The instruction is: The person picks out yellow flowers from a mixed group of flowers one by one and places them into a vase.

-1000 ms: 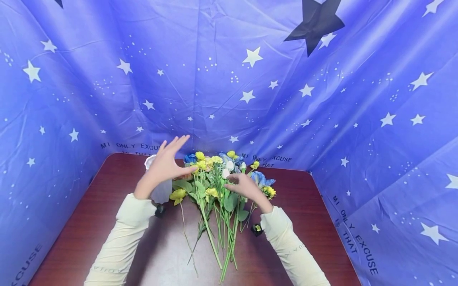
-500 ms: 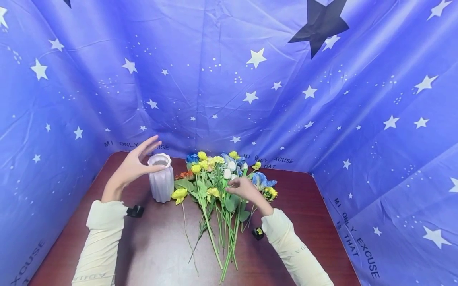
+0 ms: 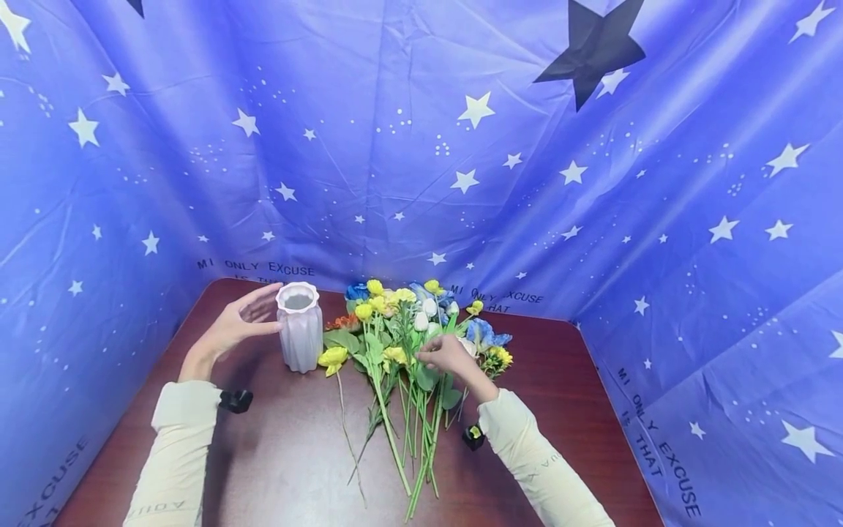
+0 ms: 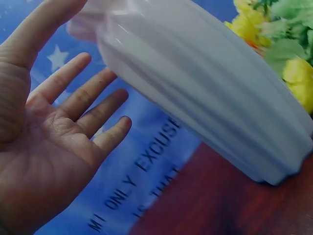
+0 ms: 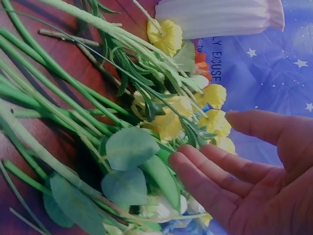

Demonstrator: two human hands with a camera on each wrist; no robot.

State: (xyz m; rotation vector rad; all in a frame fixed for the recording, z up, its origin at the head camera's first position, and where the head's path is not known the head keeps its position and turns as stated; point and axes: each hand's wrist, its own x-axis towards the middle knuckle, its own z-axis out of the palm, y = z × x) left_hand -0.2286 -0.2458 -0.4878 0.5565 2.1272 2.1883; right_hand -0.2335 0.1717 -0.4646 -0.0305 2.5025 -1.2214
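From where I stand, the work looks barely begun. The vase stands upright at the left of the flowers, toward the far side of the table. No stem rises out of it. I can see into its mouth from above, and it looks grey in there; whether that is some filling or only shadow, I can't tell.

The flowers all lie on the table in one loose heap: blue, orange and yellow blooms and white buds at the far end, stems fanning toward the near edge. So every flower that shows is outside the vase, and the sorting and placing seem to be all ahead. One yellow flower lies just beside the vase's foot, its thin stem apart from the main bundle.

The left hand is spread beside the vase, thumb and fingers well parted, grasping nothing; whether a fingertip meets the wall I can't be sure. The right hand hangs over the heap with loose fingers and holds nothing; whether it brushes the leaves is unclear.
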